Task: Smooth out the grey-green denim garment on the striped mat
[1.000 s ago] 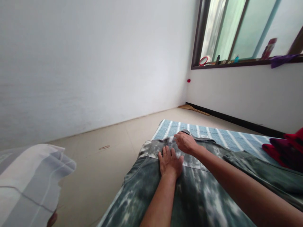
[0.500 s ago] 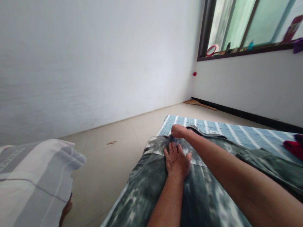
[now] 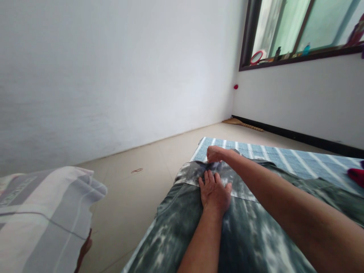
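"Left hand is spread flat, palm down, on the garment; rt hand is curled tight at its far edge, looks like a pinch on it. Garment's laid out on the striped sheet. Tips?"

"IMO lean on that palm so nothing slides, then ease the edge straight w/ the rt one. Don't yank, prob just makes more creases tbh."

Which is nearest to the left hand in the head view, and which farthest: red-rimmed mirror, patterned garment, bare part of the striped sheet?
1. Patterned garment: directly under the left hand, touching it.
2. Striped sheet: its bare part lies beyond the garment.
3. Red-rimmed mirror: far off, on the window ledge.
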Available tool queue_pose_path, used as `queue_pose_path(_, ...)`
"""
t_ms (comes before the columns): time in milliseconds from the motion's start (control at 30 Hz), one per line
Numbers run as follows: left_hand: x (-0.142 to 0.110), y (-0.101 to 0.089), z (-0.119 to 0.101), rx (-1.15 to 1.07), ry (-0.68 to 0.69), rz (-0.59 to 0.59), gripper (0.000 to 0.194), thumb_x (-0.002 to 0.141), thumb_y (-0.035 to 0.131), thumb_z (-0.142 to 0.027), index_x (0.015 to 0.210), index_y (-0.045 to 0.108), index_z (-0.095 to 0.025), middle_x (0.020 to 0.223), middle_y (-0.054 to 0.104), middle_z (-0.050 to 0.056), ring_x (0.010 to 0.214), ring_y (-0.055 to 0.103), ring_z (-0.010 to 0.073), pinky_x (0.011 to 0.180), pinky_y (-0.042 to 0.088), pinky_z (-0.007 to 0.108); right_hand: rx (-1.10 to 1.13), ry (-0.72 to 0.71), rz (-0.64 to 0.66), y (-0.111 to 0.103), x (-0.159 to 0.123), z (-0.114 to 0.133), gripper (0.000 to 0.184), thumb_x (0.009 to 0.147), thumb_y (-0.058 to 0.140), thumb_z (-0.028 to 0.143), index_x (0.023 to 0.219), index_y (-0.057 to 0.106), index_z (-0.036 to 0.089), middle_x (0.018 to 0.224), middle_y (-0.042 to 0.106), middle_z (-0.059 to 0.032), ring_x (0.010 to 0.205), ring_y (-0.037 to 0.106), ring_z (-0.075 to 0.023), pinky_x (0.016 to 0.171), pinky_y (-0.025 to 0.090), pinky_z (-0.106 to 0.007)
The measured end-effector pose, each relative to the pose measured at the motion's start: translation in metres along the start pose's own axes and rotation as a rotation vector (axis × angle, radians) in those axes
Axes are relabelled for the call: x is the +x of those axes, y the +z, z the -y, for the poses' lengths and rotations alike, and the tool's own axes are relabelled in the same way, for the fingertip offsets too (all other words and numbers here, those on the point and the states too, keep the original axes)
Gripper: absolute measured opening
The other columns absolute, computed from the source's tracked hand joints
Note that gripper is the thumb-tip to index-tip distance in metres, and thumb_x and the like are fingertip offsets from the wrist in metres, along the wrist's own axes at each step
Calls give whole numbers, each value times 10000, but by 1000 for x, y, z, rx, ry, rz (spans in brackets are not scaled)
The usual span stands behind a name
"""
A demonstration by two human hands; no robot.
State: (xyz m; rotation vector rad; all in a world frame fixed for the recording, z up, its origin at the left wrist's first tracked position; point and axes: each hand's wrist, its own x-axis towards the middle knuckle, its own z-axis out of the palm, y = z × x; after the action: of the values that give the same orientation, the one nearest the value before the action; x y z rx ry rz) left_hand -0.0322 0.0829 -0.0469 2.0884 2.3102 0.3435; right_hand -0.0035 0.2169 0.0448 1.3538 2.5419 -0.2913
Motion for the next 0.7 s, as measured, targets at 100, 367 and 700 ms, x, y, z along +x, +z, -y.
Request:
queue_pose_path(100, -2, 0, -1, 28, -4, -44, 615, 909, 336, -526, 1362, 454, -128, 1469, 384, 164, 1383, 284, 287, 1127, 201, 520, -15, -13, -52, -1, 0, 0, 279, 907, 583, 362, 1079, 599, 143, 1059, 618, -55, 886, 618, -182, 759, 529, -359)
queue_pose_path(367, 0, 0, -2, -10, -10, 23, 664, 904, 327, -531, 1415, 376, -110, 1543, 219, 141, 1432, 145, 258, 1156, 126, 487, -10, -3, -313, 16, -11, -3, 248, 931, 536, 353, 1032, 621, 144, 1074, 635, -76, 1030, 589, -214, 884, 463, -420)
queue_pose_path(700, -1, -3, -2, -2, 0, 43, 640, 912, 319, -515, 1392, 403, -100, 1492, 344, 158, 1383, 279, 289, 1135, 190, 502, 134, 27, -148, 16, 7, -1, 285, 919, 553, 399, 1035, 611, 145, 1024, 628, -50, 883, 617, -180, 777, 518, -371)
